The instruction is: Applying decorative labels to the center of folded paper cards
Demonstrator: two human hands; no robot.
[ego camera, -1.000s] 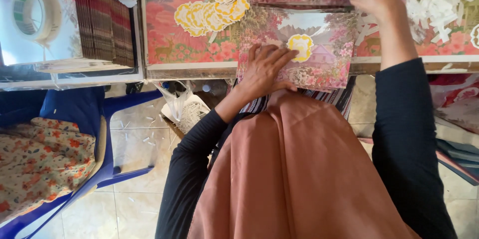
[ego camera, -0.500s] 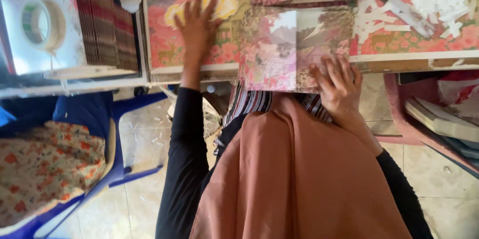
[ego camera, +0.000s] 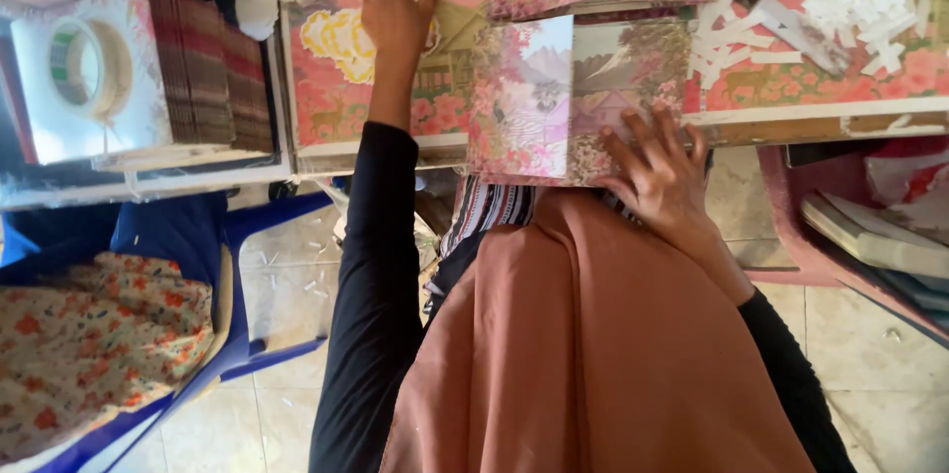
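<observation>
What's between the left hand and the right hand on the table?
Head view: the floral printed card spans the gap between left hand and right hand, whose fingers rest on it.

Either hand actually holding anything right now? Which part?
Nothing is gripped. The right hand lies flat, fingers spread, on the lower right corner of the floral printed sheet. The left hand rests on the yellow flower cutouts.

Pink floral card (ego camera: 568,97), yellow stickers (ego camera: 336,36)

Left hand (ego camera: 395,13) reaches forward, fingers curled; right hand (ego camera: 660,169) rests splayed.
</observation>
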